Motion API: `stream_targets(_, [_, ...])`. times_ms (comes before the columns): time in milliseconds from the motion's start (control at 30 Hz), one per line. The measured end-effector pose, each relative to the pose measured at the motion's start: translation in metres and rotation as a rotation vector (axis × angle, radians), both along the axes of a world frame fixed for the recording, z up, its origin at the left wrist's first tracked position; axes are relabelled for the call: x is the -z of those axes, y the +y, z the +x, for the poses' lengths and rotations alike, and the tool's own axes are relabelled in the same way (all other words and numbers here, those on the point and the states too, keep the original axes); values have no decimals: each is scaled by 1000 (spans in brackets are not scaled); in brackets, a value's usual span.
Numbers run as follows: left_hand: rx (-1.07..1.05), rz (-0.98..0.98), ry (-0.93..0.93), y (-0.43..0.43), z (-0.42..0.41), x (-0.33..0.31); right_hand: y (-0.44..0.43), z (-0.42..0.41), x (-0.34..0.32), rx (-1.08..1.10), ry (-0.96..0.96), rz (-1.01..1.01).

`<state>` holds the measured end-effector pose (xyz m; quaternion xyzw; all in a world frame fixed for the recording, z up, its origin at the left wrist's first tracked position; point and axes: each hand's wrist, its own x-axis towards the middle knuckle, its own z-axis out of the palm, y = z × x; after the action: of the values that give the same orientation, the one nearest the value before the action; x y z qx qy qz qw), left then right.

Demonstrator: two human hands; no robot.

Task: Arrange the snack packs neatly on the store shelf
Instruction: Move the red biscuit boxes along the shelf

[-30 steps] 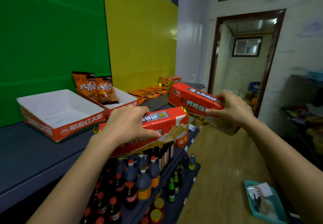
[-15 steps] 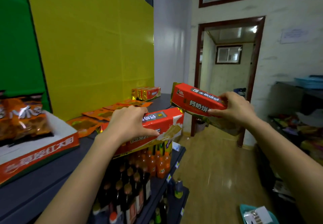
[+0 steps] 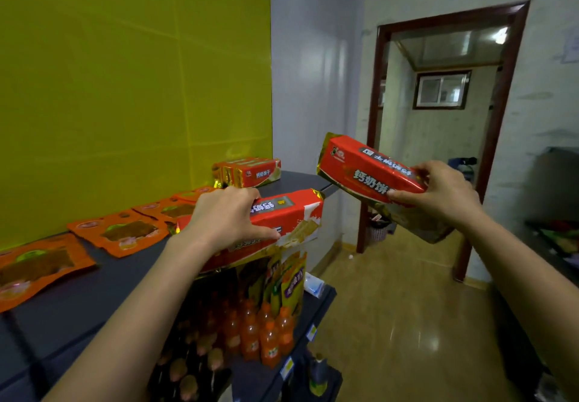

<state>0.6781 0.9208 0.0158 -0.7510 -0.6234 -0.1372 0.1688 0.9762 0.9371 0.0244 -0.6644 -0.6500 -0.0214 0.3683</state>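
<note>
The left hand curls over a red biscuit pack, thumb along its front, holding it at the front edge of the shelf. The right hand grips a second red pack, tilted in the air off the shelf's far corner. Orange pouches lie along the shelf's back and more red packs, perhaps three, sit at its far end, with bare dark surface between.

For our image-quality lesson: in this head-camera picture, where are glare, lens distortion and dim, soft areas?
Head view: glare spots on the floor; the far ceiling light is blown out. Head view: the door frame leans, a wide-angle effect. Head view: the bottles below are dim and soft; print on the pack in the right hand is legible.
</note>
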Motion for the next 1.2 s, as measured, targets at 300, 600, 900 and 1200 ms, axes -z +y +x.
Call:
stream_targets(300, [-145,31,-53,116,87,3,145,89,-9,-134,-42,5])
stream_targets(600, [-286,65,-68,201,132,5,258,128,-5,-300,0,13])
stream_targets(900, [-383,70,-46,298,125,12,361,116,-1,-383,13,51])
stream_targets(1200, [-432,-24,-13,410,91,22,469,77,-15,-478,-54,84])
